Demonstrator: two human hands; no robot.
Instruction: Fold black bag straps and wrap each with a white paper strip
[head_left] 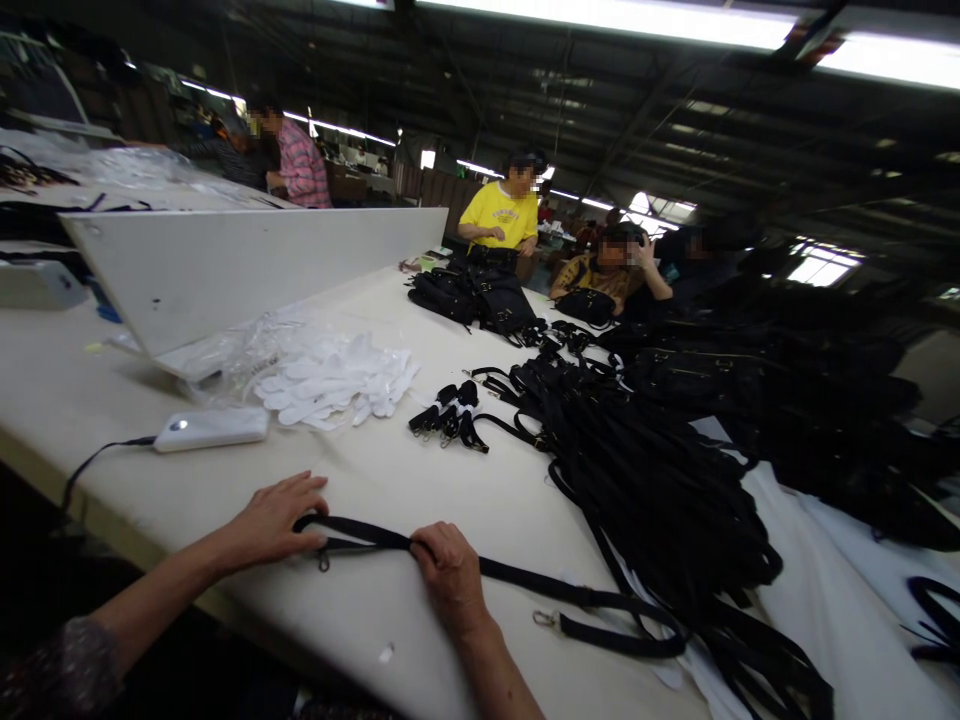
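On the white table, a black bag strap (525, 575) runs from my left hand, through my right hand, toward a large heap of black straps (637, 470) on the right. My left hand (281, 515) has its thumb and fingers around the folded loop at the strap's left end, and a small metal hook (323, 562) hangs beside the thumb. My right hand (450, 570) is closed round the strap where its two layers come together. Another metal clasp (546, 619) lies on the table at a strap end to the right.
A white power bank (211, 430) with a cable lies left, near a pile of white paper tags (337, 380) and clear plastic. A small bunch of black straps (448, 415) lies mid-table. Behind are black bags (480, 300), a white board (262, 265) and several people.
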